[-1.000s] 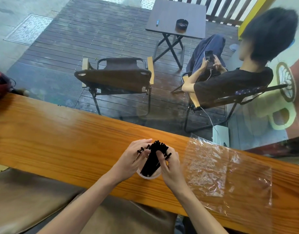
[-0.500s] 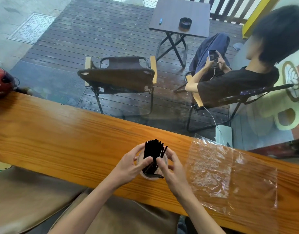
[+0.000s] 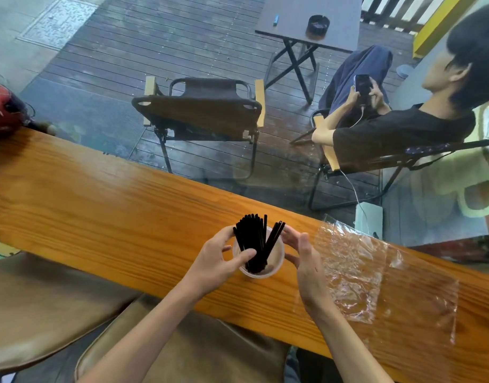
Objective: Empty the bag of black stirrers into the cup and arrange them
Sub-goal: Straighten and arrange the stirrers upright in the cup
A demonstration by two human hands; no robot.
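Both hands frame a small pale cup [image 3: 261, 268] that stands on the wooden desk [image 3: 113, 205], near its front edge. On the cup's left side, the left hand [image 3: 213, 261] curls around the wall, fingers behind it and the thumb [image 3: 244, 255] laid across the rim, pressing against the bundle of black stirrers [image 3: 255, 244]. On the other side, the right hand [image 3: 307, 258] is held edge-on with its fingers loosely spread, fingertips near the far rim and the tips of the rightmost stirrers; whether they actually touch the cup or the sticks cannot be told. It grips nothing.

Stirrers stand in the cup with their lower ends on its bottom and their upper ends well above the rim. Most are packed in a tight bunch leaning toward the left hand, while a few fan away toward the right hand, leaving a narrow gap in the bundle.

Just beside the right hand, the clear plastic bag [image 3: 376, 275] lies flat and crumpled on the desk, with no stirrers visible inside.

Beyond the desk's far edge a dark plank deck is seen through glass, with a folding chair [image 3: 199, 111], a small dark table [image 3: 309, 20] carrying an ashtray [image 3: 317, 24], and a seated person [image 3: 398, 134] holding a phone [image 3: 362, 84]. A red object [image 3: 1, 111] sits at the desk's far left end.
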